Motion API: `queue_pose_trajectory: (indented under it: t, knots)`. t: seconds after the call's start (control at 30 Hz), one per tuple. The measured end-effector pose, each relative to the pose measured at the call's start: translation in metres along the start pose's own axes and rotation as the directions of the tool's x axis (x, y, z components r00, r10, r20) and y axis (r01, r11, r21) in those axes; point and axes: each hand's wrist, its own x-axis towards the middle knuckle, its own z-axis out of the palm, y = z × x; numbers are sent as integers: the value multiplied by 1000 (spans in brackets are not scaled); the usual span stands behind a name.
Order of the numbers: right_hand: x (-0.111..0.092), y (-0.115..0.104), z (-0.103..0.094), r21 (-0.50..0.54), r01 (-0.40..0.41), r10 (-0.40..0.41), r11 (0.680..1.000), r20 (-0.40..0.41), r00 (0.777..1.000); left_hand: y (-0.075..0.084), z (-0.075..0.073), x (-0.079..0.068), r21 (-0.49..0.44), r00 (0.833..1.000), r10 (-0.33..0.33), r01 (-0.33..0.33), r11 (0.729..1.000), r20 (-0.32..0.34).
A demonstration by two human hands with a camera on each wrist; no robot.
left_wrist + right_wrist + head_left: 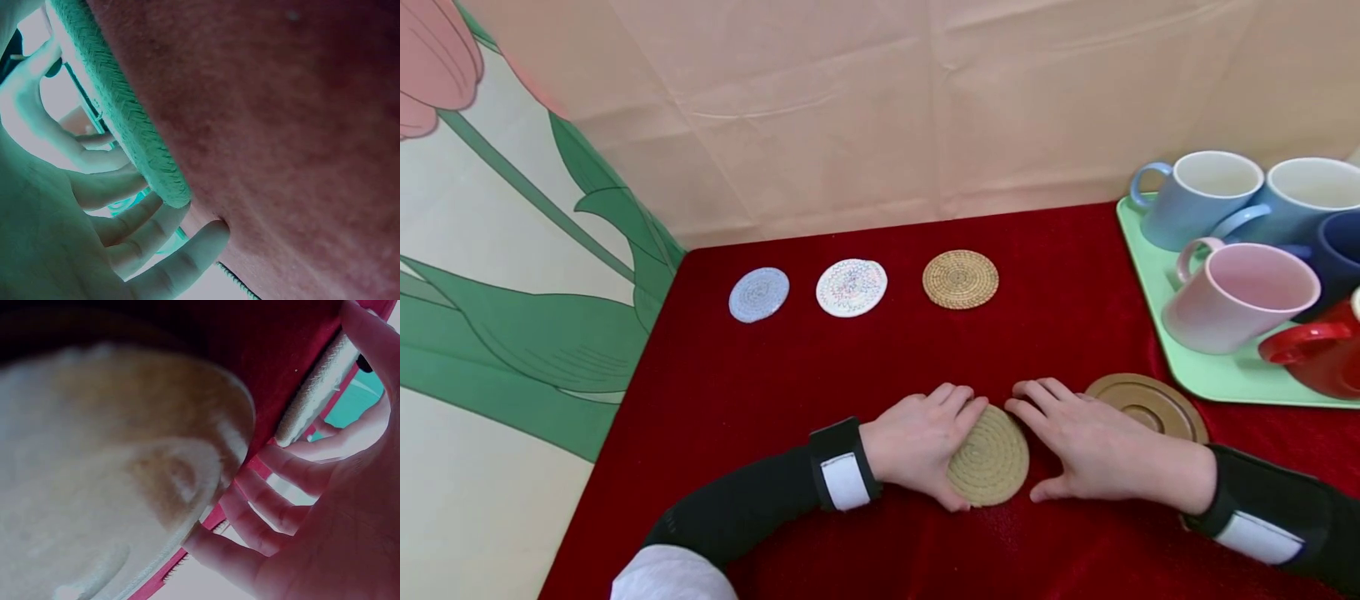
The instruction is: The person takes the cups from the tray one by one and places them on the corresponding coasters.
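A round beige woven coaster (988,457) lies on the red cloth near the front. My left hand (921,446) grips its left edge, thumb at the near side and fingers at the far side. In the left wrist view the coaster (125,112) shows edge-on beside the fingers. To its right, my right hand (1093,442) has thumb and fingers spread, with the fingertips close to the coaster's rim. Partly hidden behind that hand is a brown wooden disc (1150,404) with a round recess; it fills much of the right wrist view.
Along the back lie a blue coaster (759,294), a white patterned coaster (852,287) and a tan wicker coaster (960,279). At the right, a green tray (1217,379) bears several mugs, among them a pink mug (1232,300) and a red mug (1326,354). A pinkish cloth backdrop (850,125) rises behind.
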Motion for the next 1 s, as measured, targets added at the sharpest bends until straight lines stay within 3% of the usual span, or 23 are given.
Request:
queue_pose_trajectory:
  t: [0.63, 1.0]
  knots:
    - [1, 1, 0, 1, 0, 0, 1000, 0, 1000, -21, 7, -26, -102, 992, -125, 122, 987, -24]
    - [1, 1, 0, 8, 23, -23, 1000, -7, 1000, -46, 12, -52, -203, 964, -266, 257, 945, -20]
